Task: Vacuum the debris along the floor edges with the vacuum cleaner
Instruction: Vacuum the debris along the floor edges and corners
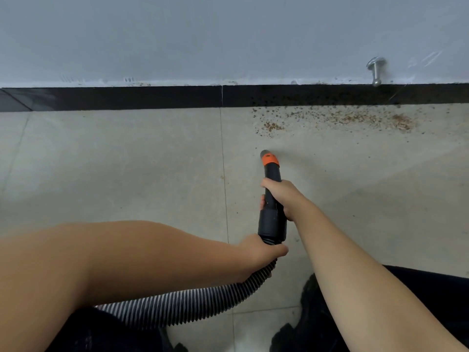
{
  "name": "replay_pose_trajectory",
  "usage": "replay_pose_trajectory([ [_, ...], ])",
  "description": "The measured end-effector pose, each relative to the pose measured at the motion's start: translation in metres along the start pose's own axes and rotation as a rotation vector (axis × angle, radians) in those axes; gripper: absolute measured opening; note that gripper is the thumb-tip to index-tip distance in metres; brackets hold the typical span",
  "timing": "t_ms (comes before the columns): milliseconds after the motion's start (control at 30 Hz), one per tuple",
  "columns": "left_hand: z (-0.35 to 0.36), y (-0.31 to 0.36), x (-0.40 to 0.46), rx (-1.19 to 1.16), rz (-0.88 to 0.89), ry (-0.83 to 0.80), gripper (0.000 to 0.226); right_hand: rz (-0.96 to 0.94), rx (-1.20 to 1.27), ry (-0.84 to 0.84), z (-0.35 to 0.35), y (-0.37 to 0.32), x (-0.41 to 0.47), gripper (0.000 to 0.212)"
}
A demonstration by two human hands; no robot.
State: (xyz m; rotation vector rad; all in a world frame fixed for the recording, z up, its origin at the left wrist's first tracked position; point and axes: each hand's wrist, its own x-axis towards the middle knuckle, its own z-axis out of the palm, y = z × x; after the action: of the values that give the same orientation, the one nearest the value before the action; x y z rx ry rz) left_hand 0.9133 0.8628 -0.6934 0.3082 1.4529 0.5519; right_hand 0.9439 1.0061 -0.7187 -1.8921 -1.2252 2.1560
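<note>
Debris (355, 119) on floor (127, 161) along baseboard (127, 99), beyond nozzle (269, 158).

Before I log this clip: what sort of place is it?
Likely an indoor room's edge: tiled floor, black skirting under a painted wall, and a metal doorstop.

A pale tiled floor (127, 161) is seen. Brown debris (355, 119) is scattered on it at the far right, along the black skirting (114, 97).
</note>
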Motion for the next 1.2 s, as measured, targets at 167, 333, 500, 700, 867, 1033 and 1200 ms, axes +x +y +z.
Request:
replay_pose_trajectory([
  [167, -0.003, -0.007, 0.003, -0.059, 0.020, 0.050, 0.018, -0.025, -0.090, -0.051, 0.011, -0.003, 0.000, 0.013],
  [333, -0.026, 0.002, 0.015, -0.060, 0.036, 0.097, 0.019, -0.051, 0.036, 0.016, 0.023, -0.015, 0.015, 0.015],
  [500, -0.027, 0.020, 0.027, 0.037, 0.035, 0.075, 0.022, -0.045, 0.154, 0.122, 0.005, -0.022, 0.019, 0.013],
  [700, -0.009, 0.040, 0.041, -0.028, 0.057, 0.109, 0.020, -0.048, 0.063, 0.066, -0.008, -0.045, 0.032, 0.011],
  [867, 0.003, 0.037, 0.040, -0.097, 0.045, 0.141, 0.017, -0.053, -0.073, -0.055, -0.004, -0.049, 0.029, 0.010],
  [1033, 0.009, 0.058, 0.050, -0.004, 0.034, 0.115, 0.020, -0.035, 0.022, 0.022, -0.035, -0.054, 0.037, 0.014],
  [1200, 0.017, 0.084, 0.061, 0.051, -0.015, 0.072, 0.021, -0.038, 0.075, 0.071, -0.060, -0.063, 0.048, 0.013],
])
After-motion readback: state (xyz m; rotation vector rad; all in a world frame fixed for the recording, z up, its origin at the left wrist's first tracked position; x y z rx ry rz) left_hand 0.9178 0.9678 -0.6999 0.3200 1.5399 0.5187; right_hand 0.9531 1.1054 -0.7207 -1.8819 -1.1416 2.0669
